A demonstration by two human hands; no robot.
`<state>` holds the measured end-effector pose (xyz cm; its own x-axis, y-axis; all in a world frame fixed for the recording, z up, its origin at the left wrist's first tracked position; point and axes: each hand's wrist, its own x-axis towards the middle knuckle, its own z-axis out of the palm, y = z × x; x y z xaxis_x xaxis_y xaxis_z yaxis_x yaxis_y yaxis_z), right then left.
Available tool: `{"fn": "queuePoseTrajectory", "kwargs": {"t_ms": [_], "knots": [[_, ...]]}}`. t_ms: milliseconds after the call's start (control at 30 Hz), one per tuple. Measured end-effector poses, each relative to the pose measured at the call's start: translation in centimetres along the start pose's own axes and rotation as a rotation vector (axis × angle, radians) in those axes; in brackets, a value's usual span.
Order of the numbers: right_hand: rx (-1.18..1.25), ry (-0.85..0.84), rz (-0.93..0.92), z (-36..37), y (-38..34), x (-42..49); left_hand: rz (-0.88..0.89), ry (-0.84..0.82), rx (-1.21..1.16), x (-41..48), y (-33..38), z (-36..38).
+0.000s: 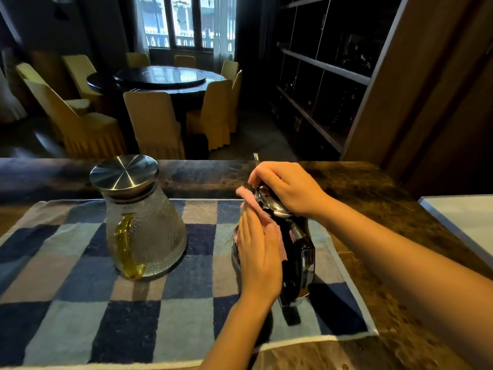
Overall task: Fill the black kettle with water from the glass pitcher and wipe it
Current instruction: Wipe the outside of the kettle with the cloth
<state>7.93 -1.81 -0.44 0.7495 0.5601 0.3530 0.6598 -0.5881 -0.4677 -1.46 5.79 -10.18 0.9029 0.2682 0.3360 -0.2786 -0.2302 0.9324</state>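
Kettle (297, 253): black, steel-lidded, standing on blue checked towel (80, 303) covering brown tabletop (373, 209).
Left hand (258, 252): straight-fingered, pressing pink cloth (254, 205) against kettle's side.
Right hand (288, 188): gripping kettle's top, fingers curling.
Pitcher (146, 228): textured glass, standing apart, leftward.

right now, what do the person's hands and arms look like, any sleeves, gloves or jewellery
Both are bare. The left hand and right hand wear no gloves, and no ring shows on the fingers in view. The left forearm and right forearm run uncovered to the frame edge: no sleeve, watch or bracelet is visible.
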Motion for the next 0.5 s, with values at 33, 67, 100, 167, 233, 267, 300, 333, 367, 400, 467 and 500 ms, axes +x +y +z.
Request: {"fn": "queuePoseTrajectory", "kwargs": {"t_ms": [33, 67, 100, 167, 233, 267, 300, 333, 367, 400, 467, 500], "knots": [[-0.001, 0.002, -0.007, 0.0, 0.0, 0.0, 0.04, 0.003, -0.003, 0.9, 0.4, 0.0], [-0.005, 0.004, -0.011, 0.1, 0.0, -0.1, 0.071, 0.016, 0.013, 1.7, 0.5, -0.1], [-0.009, 0.007, -0.012, 0.1, -0.1, -0.1, 0.084, 0.019, 0.03, 2.4, 0.3, -0.2], [-0.004, 0.015, -0.013, 0.2, -0.1, 0.0, 0.046, -0.004, 0.04, 3.0, -0.4, -0.7], [0.005, 0.022, 0.001, 0.2, -0.1, 0.0, -0.024, -0.036, 0.079, 2.2, -1.6, -1.5], [0.005, 0.023, 0.01, 0.1, -0.1, 0.1, -0.059, -0.029, 0.055, 1.7, -2.5, -1.7], [0.0, 0.019, 0.018, 0.1, -0.2, 0.0, -0.084, -0.006, 0.055, 1.0, -3.5, -1.8], [-0.011, 0.012, 0.027, 0.0, -0.2, 0.0, -0.092, 0.024, 0.075, 0.0, -4.0, -1.6], [-0.024, 0.006, 0.033, 0.0, -0.3, 0.0, -0.103, 0.058, 0.102, -1.1, -4.2, -1.1], [-0.034, 0.003, 0.038, 0.0, -0.3, -0.1, -0.14, 0.1, 0.136, -2.0, -4.1, -0.5], [-0.044, 0.006, 0.044, 0.1, -0.2, -0.2, -0.285, 0.084, -0.053, -3.5, -1.4, 0.6], [-0.046, 0.012, 0.046, 0.1, -0.2, -0.3, -0.314, 0.082, -0.16, -3.7, -0.1, 0.9]]}}
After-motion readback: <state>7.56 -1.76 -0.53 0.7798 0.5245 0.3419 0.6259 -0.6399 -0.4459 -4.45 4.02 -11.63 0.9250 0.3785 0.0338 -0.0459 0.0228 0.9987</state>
